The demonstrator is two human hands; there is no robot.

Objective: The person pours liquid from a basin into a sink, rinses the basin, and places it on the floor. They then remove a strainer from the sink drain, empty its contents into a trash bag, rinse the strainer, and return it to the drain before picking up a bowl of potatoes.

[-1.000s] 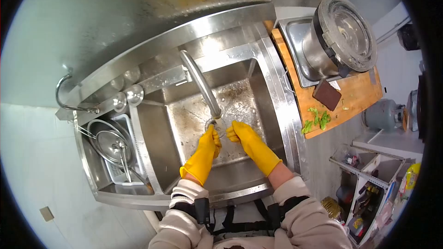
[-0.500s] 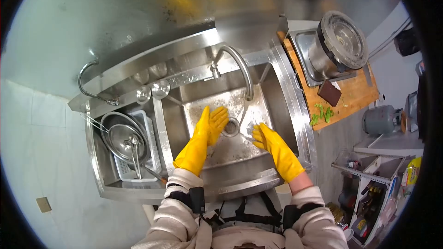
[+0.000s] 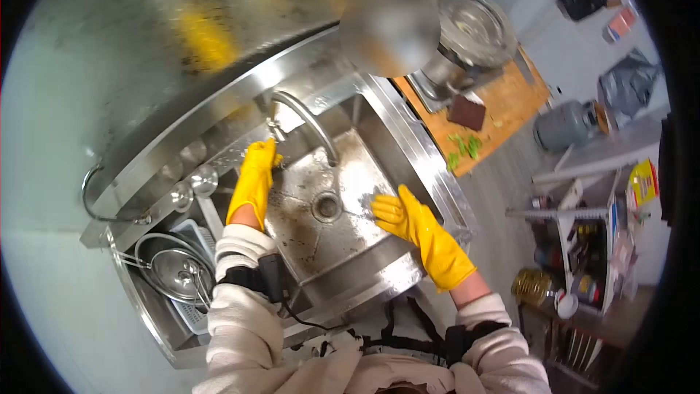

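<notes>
My left hand (image 3: 255, 179), in a yellow rubber glove, is at the back left of the steel sink (image 3: 310, 237). Its fingers are bunched together at the faucet handle (image 3: 275, 130), below the base of the curved faucet (image 3: 310, 120). Over the right side of the basin is my right hand (image 3: 419, 230), gloved the same way, its fingers stretched out and its thumb apart. It holds nothing. Between the hands the round drain (image 3: 326, 206) shows, with dark specks scattered over the wet basin floor.
On the left, a smaller basin holds metal strainers (image 3: 175, 270) and a white basket (image 3: 191, 317). At right, a wooden board (image 3: 503, 120) bears a large pot (image 3: 470, 36), a dark brown block (image 3: 467, 113) and green leaf scraps (image 3: 464, 149). A gas cylinder (image 3: 565, 125) and shelves stand farther right.
My left hand has moved from above the drain to the faucet handle, its fingers drawn together. My right hand stays open over the basin's right side. The view has turned and shifted.
</notes>
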